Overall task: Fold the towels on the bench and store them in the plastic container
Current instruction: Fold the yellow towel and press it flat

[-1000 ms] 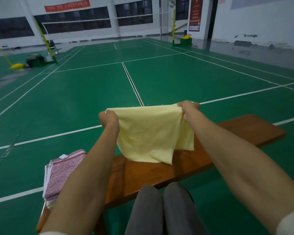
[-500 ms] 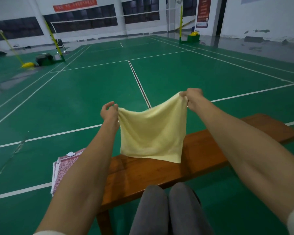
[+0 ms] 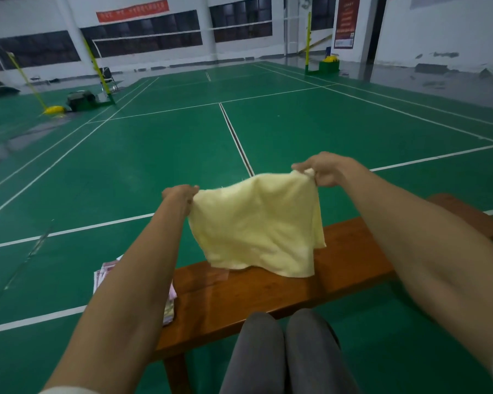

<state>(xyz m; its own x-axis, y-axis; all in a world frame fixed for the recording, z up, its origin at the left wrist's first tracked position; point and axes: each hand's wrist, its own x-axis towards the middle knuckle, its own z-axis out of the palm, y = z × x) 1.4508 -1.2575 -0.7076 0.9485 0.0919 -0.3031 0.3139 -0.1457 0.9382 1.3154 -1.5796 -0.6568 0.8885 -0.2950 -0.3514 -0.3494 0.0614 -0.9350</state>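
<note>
The yellow towel (image 3: 256, 223) is hanging over the wooden bench (image 3: 268, 297), its lower edge brushing it; I am pinching its top corners, left hand (image 3: 180, 194) and right hand (image 3: 322, 167) each clenched on one. It is looking light and floppy, so corners are feeling like the best hold

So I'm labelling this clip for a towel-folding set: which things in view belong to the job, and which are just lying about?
Part of the job:
- yellow towel, held up by left hand and right hand
- stack of patterned towels
- wooden bench

Just lying about:
- net posts
- folding chair

No plastic container is in view.
</note>
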